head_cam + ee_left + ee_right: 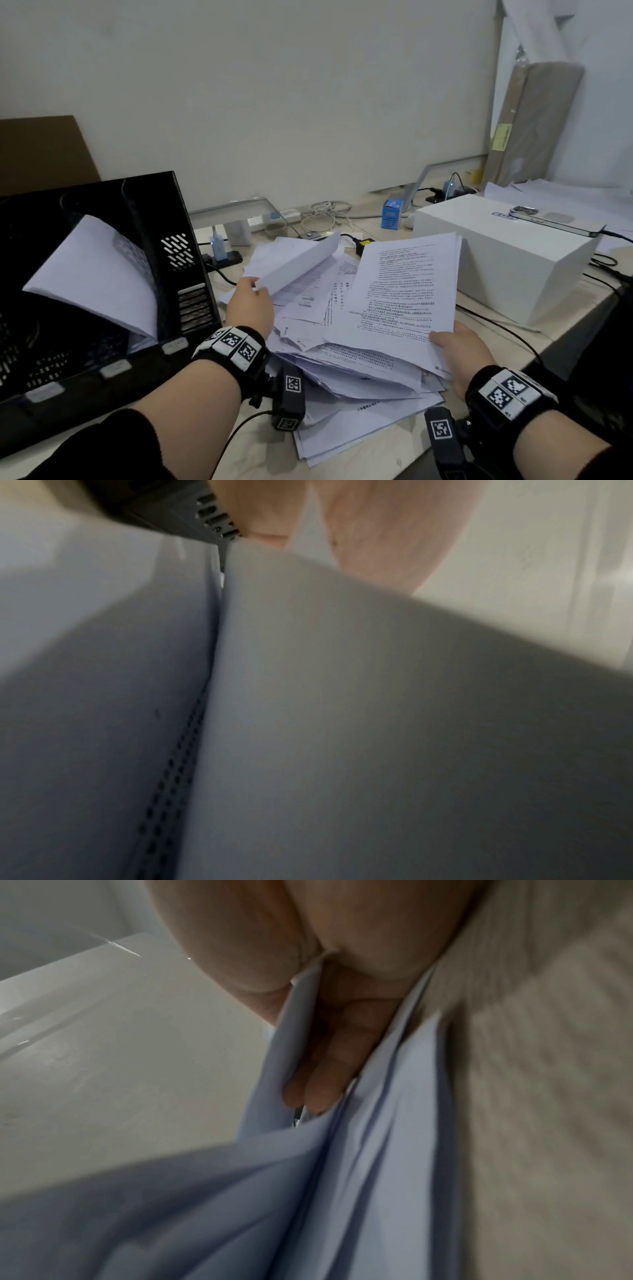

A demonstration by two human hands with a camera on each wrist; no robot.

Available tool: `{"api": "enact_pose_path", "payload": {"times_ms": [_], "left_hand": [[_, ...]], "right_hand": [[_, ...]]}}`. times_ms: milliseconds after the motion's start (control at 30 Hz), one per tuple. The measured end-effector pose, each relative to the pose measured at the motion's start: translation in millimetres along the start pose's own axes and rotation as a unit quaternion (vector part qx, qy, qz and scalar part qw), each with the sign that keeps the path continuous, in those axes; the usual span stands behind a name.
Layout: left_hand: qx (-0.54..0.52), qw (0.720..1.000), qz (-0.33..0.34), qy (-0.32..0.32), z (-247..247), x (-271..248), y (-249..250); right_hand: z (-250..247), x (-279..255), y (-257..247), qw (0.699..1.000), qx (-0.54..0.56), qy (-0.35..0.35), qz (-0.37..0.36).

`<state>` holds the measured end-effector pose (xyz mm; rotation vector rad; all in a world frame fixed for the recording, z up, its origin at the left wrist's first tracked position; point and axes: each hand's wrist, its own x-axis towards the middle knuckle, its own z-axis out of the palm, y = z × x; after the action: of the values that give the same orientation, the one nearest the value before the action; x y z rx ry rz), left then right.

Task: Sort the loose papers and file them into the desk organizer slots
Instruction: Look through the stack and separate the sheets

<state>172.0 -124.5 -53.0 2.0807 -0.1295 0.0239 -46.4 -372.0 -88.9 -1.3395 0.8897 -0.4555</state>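
A messy pile of printed papers (346, 370) covers the middle of the desk. My left hand (251, 305) pinches the corner of a blank-backed sheet bundle (294, 262) lifted off the pile's far left. My right hand (457, 353) grips a thin stack of printed pages (404, 291) by its near right corner, thumb on top, fingers (329, 1074) underneath. The black desk organizer (102, 291) stands at the left, with a curved sheaf of white sheets (99, 274) in one slot. The left wrist view is blurred by paper (342, 723).
A white box (507, 260) with a phone (555, 221) on top stands right of the pile. Cables (325, 212), a power strip (274, 217) and a small blue box (390, 214) lie along the wall. A cardboard panel (534, 123) leans at the back right.
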Motion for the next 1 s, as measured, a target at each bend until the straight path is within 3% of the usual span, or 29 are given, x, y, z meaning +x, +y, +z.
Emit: {"api": "enact_pose_path", "payload": {"times_ms": [100, 233, 367, 467, 633, 833, 1000], "left_hand": [[0.074, 0.994, 0.046, -0.068, 0.6, -8.6, 8.6], [0.222, 0.949, 0.075, -0.209, 8.6, -15.7, 13.9], [0.307, 0.926, 0.11, -0.188, 15.4, -18.3, 18.7], [0.34, 0.911, 0.104, -0.207, 22.5, -16.7, 19.7], [0.308, 0.926, 0.07, -0.206, 30.7, -10.7, 12.9], [0.422, 0.878, 0.098, -0.205, 39.8, -9.6, 16.8], [0.451, 0.862, 0.096, -0.212, 36.7, -6.7, 19.5]], "right_hand": [[1.0, -1.1, -2.8, 1.0, -0.018, -0.003, -0.01], [1.7, 1.2, -2.9, 1.0, -0.025, -0.003, 0.0], [2.7, 5.5, 0.0, 0.999, -0.032, -0.007, -0.015], [3.0, 9.4, 2.1, 0.999, -0.034, -0.008, -0.017], [0.5, 18.3, 8.5, 0.999, -0.04, -0.011, -0.021], [-0.4, 25.1, 12.0, 0.999, -0.042, -0.017, -0.029], [-0.2, 28.7, 14.9, 0.998, -0.045, -0.016, -0.038]]}}
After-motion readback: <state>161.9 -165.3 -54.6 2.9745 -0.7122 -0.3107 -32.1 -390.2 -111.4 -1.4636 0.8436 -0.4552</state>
